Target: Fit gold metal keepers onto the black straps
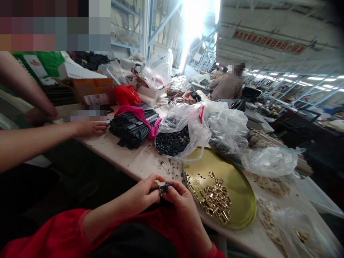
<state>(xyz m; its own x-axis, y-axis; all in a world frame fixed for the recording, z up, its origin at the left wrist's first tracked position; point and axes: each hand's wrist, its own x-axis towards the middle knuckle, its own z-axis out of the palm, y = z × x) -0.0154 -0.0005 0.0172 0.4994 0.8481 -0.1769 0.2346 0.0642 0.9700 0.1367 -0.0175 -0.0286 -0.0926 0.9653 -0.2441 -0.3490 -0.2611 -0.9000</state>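
Close to the table's front edge, my left hand (146, 193) pinches a dark strap with a small metal buckle (163, 189) on it. My right hand (180, 197) grips the same piece from the other side, its thumb against the dark end. Both hands nearly meet around the buckle. Just right of them lies a round gold tray (242, 193) with a pile of gold-coloured buckles (216, 200). Behind the hands, an open plastic bag holds small black rings (173, 141). A bundle of black strips (134, 125) tied with pink cloth lies to its left.
Another person's forearm and hand (91, 128) rest at the table's left edge. Clear plastic bags (271, 161) lie right of the tray. A cardboard box (94, 89) and a red bag (127, 95) stand at the back left. Farther off sits a person (227, 86).
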